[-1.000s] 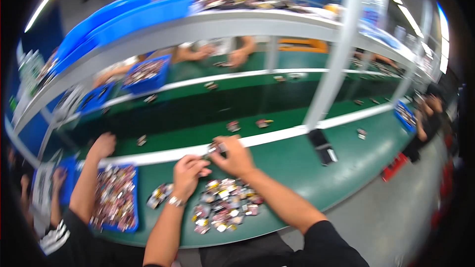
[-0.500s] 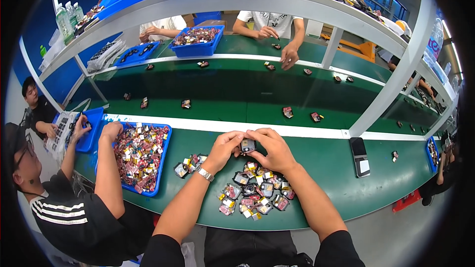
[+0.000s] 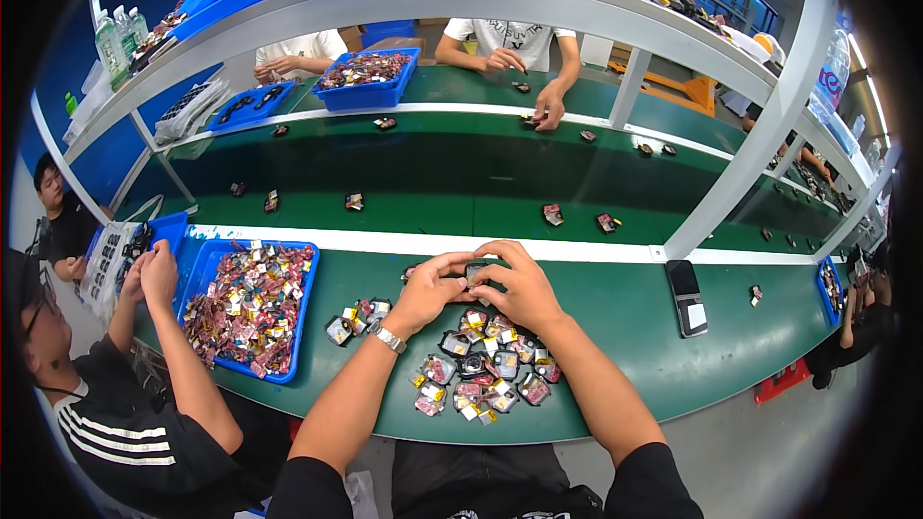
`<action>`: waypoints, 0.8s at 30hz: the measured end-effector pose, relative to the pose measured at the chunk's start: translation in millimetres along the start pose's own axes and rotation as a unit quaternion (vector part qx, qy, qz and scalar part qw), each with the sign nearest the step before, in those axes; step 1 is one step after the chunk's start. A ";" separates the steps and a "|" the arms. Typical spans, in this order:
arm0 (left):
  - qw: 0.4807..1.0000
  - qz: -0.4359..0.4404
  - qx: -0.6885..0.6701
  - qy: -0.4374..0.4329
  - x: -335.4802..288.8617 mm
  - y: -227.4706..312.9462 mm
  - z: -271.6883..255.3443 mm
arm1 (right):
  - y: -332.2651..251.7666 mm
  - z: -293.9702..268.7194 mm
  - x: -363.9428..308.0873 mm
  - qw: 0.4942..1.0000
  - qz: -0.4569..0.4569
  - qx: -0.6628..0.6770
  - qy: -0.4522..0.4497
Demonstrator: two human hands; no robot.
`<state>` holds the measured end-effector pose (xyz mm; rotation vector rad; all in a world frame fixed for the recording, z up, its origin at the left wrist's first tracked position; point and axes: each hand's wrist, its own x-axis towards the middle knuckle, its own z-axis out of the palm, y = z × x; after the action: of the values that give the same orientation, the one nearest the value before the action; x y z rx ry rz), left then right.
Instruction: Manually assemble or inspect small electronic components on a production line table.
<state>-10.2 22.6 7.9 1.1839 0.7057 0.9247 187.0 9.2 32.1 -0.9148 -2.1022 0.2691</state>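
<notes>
Neighbour at far left: a person in a dark top with white stripes (image 3: 106, 423) is sitting beside the wearer, both hands raised near a small blue bin (image 3: 165, 231), working on something too small to make out.
Blue tray: a blue tray (image 3: 301, 312) is lying left of the wearer, filled with small wrapped parts in red, yellow and silver, probably kept there as stock within easy reach.
Small cluster: a few loose parts (image 3: 358, 317) are sitting just beside the tray, apart from the main heap.
Left hand: the left hand (image 3: 431, 290), a metal watch on its wrist, is curling its fingers around one side of a small dark part (image 3: 475, 272), gripping it.
Small dark part: it is being held between both hands, lifted just above the green bench (image 3: 615, 327), likely so the fingertips can work on it from both sides.
Right hand: the right hand (image 3: 524, 286) is closing on the same part from the other side, fingers arched over the top.
Heap: a pile of wrapped parts (image 3: 476, 370) is lying directly under and in front of the hands, near enough to pick from.
Phone: a dark phone (image 3: 686, 284) is lying flat to the right, well apart from the pile.
Conveyor: parts are lying spaced along the green belt (image 3: 461, 178) beyond the white rail.
</notes>
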 end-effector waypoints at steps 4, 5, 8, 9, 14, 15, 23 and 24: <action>1.000 -0.009 0.010 -0.012 1.4 -4.4 1.3 | 0.5 -1.1 -1.2 1.000 0.014 -0.022 -0.012; 1.000 -0.010 0.011 -0.012 1.8 -5.4 0.7 | 0.1 -1.8 -0.6 1.000 0.000 -0.028 -0.008; 1.000 -0.011 -0.025 -0.013 2.4 -7.7 -1.0 | 3.3 -1.2 0.5 0.999 -0.018 -0.030 -0.005; 0.999 -0.011 -0.027 -0.017 2.2 -7.1 -1.5 | 4.2 -0.8 0.2 0.999 -0.022 -0.028 -0.006; 0.999 -0.013 -0.035 -0.035 1.7 -2.8 -3.3 | 0.7 1.2 -0.7 0.999 0.037 0.017 -0.007; 0.999 -0.008 -0.030 -0.042 1.3 -3.8 -3.9 | 0.3 1.3 -0.9 0.998 0.050 0.027 -0.007; 0.999 -0.036 -0.010 -0.036 0.8 -1.2 -1.1 | 1.7 -2.1 -2.9 0.998 0.030 0.059 -0.022; 0.999 -0.029 0.006 -0.037 0.9 -3.2 -1.3 | 1.6 -2.4 -3.4 0.997 0.016 0.074 -0.034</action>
<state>-10.3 23.6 4.5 1.1965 0.6834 0.8258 191.0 7.7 30.9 -0.8629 -2.1001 0.4726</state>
